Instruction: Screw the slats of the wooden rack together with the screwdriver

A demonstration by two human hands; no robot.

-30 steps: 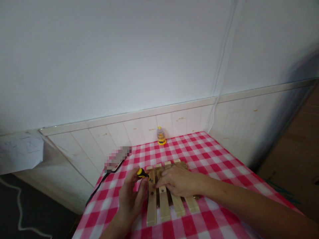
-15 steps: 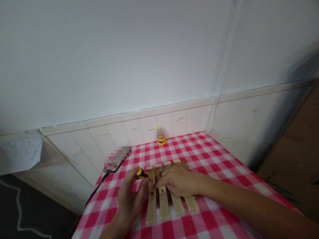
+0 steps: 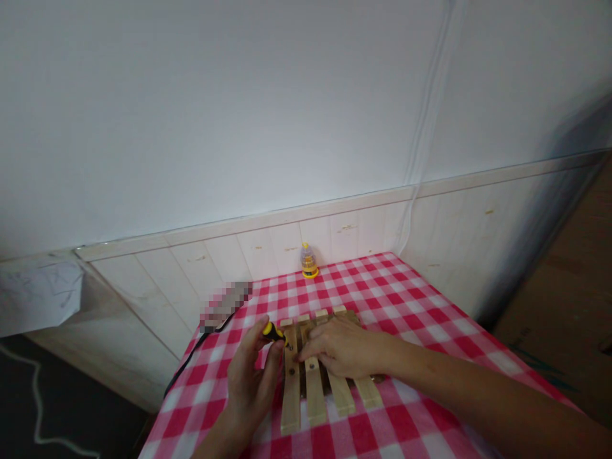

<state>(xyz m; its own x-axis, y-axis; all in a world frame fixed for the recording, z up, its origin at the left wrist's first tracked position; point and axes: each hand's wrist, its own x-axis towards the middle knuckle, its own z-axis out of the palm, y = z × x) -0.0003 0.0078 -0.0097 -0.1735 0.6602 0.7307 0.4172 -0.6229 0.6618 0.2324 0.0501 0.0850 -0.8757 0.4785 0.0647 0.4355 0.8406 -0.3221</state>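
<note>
A small yellow-and-black screwdriver (image 3: 273,333) is pinched in the fingers of my left hand (image 3: 248,376). Its tip end meets the leftmost pale wooden slat (image 3: 291,401), close to a dark screw head. Several such slats lie side by side, fixed across a darker brown wooden piece (image 3: 354,317) underneath. My right hand (image 3: 344,347) rests over the middle slats, its fingers bent onto them and holding the piece against the table. The palm hides much of the brown piece and the upper screws.
A clear container with a yellow cap and base (image 3: 309,262) stands at the back of the table near the panelled wall (image 3: 282,242). A blurred-out flat object (image 3: 227,306) with a black cord lies at the left edge. A red-and-white checked cloth (image 3: 406,299) covers the table.
The screwdriver's handle has shifted very slightly and my left fingers have moved a little around it. My right hand and the slats have stayed in place.
</note>
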